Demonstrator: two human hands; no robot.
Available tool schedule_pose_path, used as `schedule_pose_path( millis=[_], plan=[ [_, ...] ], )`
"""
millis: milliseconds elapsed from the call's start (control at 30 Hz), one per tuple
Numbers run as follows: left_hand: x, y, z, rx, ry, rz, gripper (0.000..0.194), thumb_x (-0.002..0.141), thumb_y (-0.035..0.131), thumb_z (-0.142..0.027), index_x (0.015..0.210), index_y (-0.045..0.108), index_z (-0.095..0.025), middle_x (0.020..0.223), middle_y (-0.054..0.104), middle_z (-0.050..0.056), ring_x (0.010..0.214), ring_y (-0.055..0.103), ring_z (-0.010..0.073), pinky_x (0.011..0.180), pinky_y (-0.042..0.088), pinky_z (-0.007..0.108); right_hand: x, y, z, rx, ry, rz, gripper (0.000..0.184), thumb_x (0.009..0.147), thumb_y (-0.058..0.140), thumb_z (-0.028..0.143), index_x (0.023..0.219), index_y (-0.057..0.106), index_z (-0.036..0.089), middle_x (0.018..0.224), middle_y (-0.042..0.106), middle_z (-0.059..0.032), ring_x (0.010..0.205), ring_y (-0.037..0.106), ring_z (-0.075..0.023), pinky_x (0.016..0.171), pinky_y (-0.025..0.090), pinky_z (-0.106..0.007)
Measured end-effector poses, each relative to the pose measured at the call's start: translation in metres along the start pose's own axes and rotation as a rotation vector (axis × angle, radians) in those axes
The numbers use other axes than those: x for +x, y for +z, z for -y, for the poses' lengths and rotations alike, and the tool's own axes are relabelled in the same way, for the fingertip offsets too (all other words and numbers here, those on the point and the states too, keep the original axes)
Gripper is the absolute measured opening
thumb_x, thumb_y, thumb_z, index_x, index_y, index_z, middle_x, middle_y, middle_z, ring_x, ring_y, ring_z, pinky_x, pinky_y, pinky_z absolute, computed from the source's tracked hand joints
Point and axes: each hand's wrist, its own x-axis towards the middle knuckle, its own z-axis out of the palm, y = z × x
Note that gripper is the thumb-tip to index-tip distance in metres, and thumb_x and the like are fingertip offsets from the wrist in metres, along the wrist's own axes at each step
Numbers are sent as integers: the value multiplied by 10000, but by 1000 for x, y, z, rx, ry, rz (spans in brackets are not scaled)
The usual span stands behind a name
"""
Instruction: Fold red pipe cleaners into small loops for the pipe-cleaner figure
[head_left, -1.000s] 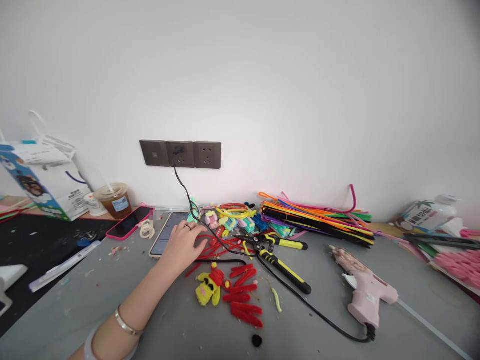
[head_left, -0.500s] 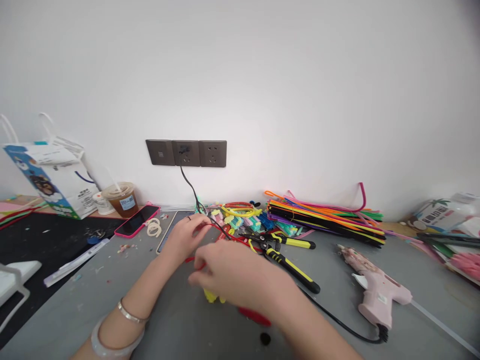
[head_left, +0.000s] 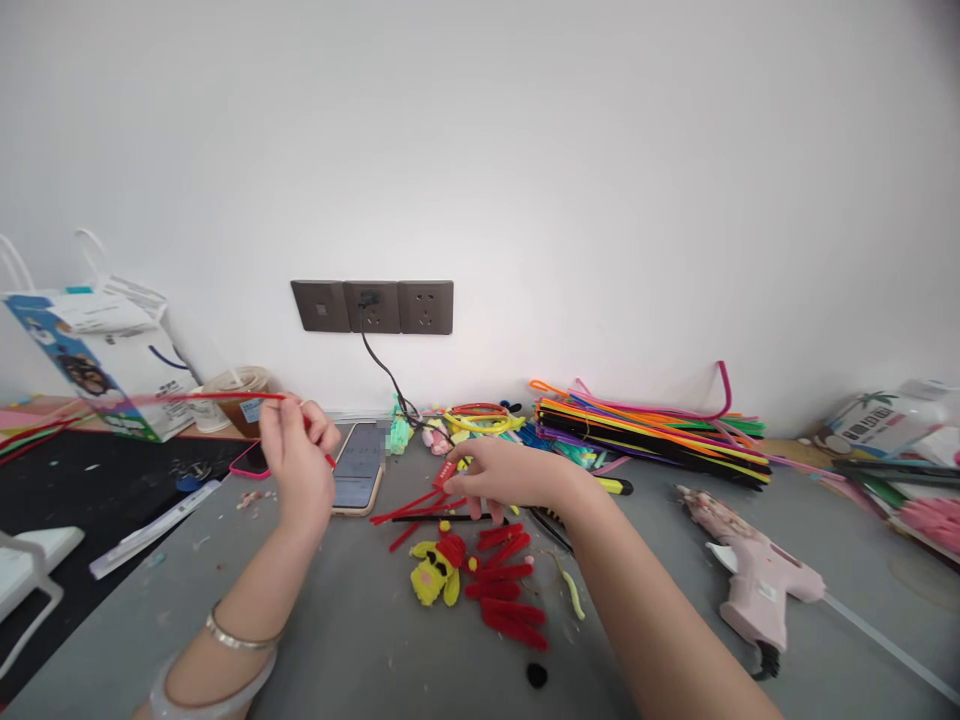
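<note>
My left hand (head_left: 296,460) is raised beside the phone, its fingers closed on a red pipe cleaner (head_left: 180,397) that stretches away to the left. My right hand (head_left: 502,475) reaches palm down over the yellow-and-black pliers (head_left: 616,487), which it mostly hides. Its fingers are bent and apart, with nothing visible in them. Under that hand lie a black pipe cleaner (head_left: 427,517) and several red ones. A yellow dog-like figure with a red cap (head_left: 433,572) lies on the table, with short red fuzzy pieces (head_left: 502,590) beside it.
A pink glue gun (head_left: 757,570) lies at right. Bundled pipe cleaners (head_left: 652,435) rest along the wall. A phone (head_left: 358,470), a drink cup (head_left: 244,400) and a paper bag (head_left: 112,360) stand or lie on the left. A black cable (head_left: 386,375) hangs from the socket.
My left hand has moved left and up, drawing the red pipe cleaner out. My right hand has moved right and away from me, over the pliers, uncovering the yellow figure.
</note>
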Motion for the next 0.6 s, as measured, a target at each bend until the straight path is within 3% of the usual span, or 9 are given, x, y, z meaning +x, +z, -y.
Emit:
schedule_pose_path(
  millis=[67,133,200,267,367,467,600],
  plan=[
    [-10,4,-1,55,-63,110,243,957,524,-408,809,427,-241,520,304,-108,406,243,91,411,225,192,1,5,5,118,-122,16,536,911,609,364,1387,474,156,736,706,-5,501,592,-142,563,458,-259],
    [-26,8,-4,174,-106,314,157,922,587,-339,835,544,-215,526,427,-76,424,359,99,432,263,200,2,11,12,211,-271,-42,567,922,607,450,1401,465,182,695,658,29,504,538,-129,539,432,-247],
    [-40,10,-8,417,-33,639,78,935,527,-263,941,590,-217,573,536,-49,461,461,122,482,312,216,4,16,16,233,-391,-178,408,973,512,499,1191,621,172,598,576,46,514,503,-126,540,411,-242],
    [-49,11,-11,563,51,762,136,972,430,-236,977,566,-223,607,563,-41,482,489,136,514,331,229,6,15,16,234,-415,-287,445,1034,378,459,914,678,152,500,505,48,490,481,-120,562,407,-246],
    [-51,11,-13,649,121,812,203,1009,346,-237,948,539,-225,609,548,-47,464,468,131,514,321,232,7,3,9,330,-341,-375,480,1056,315,386,860,677,139,403,447,66,410,426,-104,516,374,-235],
    [-51,11,-10,664,184,850,203,1014,356,-228,972,555,-223,648,585,-44,466,484,120,518,332,225,-1,-11,-1,442,-308,-368,497,1040,343,442,878,692,128,418,511,49,364,405,-92,443,340,-225],
    [-61,12,-9,553,225,889,167,1019,383,-220,1116,519,-226,715,655,-37,555,593,124,577,404,209,-20,-7,-11,548,-360,-306,428,940,547,539,804,660,149,559,626,12,454,557,-100,487,437,-217]
  ],
)
